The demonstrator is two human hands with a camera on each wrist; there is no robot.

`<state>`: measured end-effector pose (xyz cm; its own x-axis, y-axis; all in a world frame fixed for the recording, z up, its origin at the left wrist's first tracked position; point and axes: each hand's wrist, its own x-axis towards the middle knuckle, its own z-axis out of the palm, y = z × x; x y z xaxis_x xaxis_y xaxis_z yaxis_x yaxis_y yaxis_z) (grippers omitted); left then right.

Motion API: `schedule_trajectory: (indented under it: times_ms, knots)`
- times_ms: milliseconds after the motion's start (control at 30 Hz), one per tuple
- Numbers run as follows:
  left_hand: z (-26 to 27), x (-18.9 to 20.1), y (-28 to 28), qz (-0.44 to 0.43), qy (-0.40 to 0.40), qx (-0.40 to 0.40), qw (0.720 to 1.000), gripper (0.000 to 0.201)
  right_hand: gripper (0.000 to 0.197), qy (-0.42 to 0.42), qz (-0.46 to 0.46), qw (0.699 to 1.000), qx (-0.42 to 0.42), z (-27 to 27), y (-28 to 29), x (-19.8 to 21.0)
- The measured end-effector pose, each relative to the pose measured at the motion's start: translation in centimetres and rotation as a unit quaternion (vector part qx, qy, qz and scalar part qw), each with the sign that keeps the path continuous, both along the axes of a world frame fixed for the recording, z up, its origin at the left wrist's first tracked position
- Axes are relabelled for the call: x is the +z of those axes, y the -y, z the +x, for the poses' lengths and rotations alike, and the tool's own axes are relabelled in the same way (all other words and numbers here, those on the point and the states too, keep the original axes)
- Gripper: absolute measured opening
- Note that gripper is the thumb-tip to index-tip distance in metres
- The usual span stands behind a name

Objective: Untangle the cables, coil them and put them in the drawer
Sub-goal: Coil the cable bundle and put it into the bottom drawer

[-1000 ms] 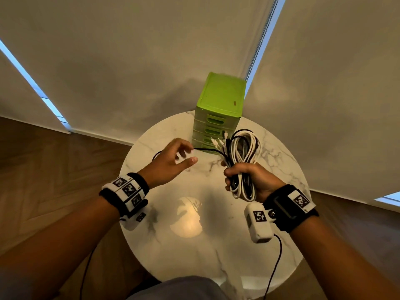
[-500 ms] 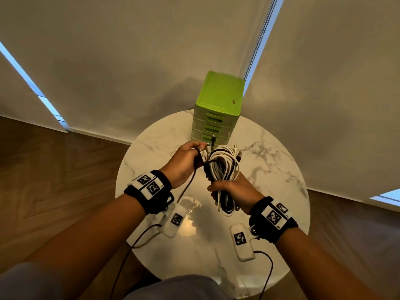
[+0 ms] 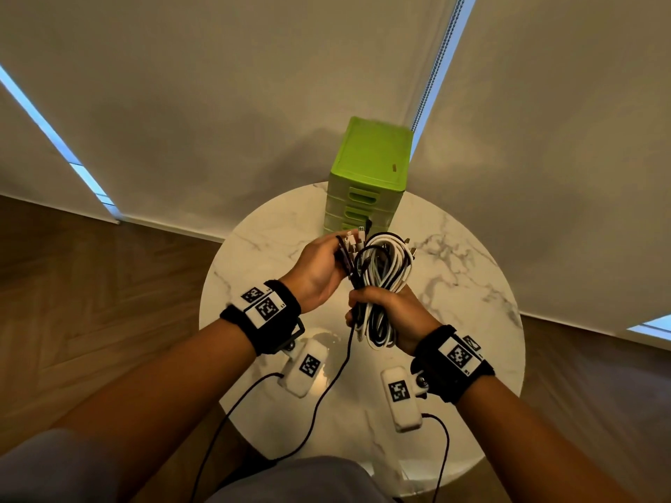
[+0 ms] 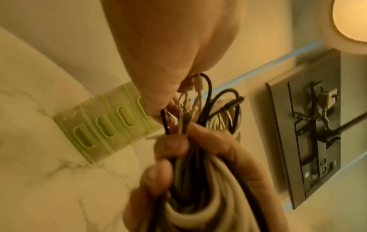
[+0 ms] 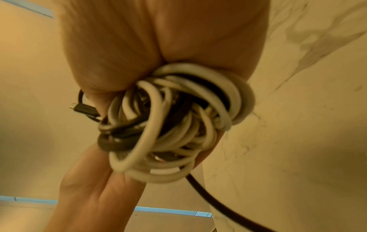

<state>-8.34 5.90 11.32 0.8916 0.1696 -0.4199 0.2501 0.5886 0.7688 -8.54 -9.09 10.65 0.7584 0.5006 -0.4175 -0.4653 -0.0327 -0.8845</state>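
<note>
White and black cables against lime green and veined marble

The cable bundle (image 3: pixel 381 281) mixes white and black strands, with one black strand (image 3: pixel 337 368) trailing below. The drawer unit (image 3: pixel 368 165) has a lime-green top and paler, translucent green drawer fronts with brighter green handles. The round table (image 3: pixel 468 285) is white marble with grey veins. Both wristbands (image 3: pixel 270 314) are black, carrying white tags printed with black square codes. The floor (image 3: pixel 90 285) is brown wood in a herringbone pattern.

No legible text; wrist tags (image 3: pixel 267 307) bear only square codes
</note>
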Motion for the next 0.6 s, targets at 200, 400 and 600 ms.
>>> schedule_trajectory:
  times_ms: [200, 400, 600]
  knots:
    - [-0.2, 0.2, -0.8, 0.078, 0.042, -0.039, 0.995, 0.043, 0.007, -0.003, -0.013, 0.999, 0.043, 0.1, 0.2, -0.4]
    - [-0.1, 0.2, -1.1, 0.148, 0.056, -0.057, 0.986, 0.035, 0.006, -0.08, 0.032, 0.996, 0.025, 0.2, -0.1, -0.6]
    - [-3.6, -2.1, -1.3, 0.11, -0.03, -0.243, 0.963, 0.071, 0.017, -0.091, 0.078, 0.992, -0.051, 1.6, 0.1, -0.2]
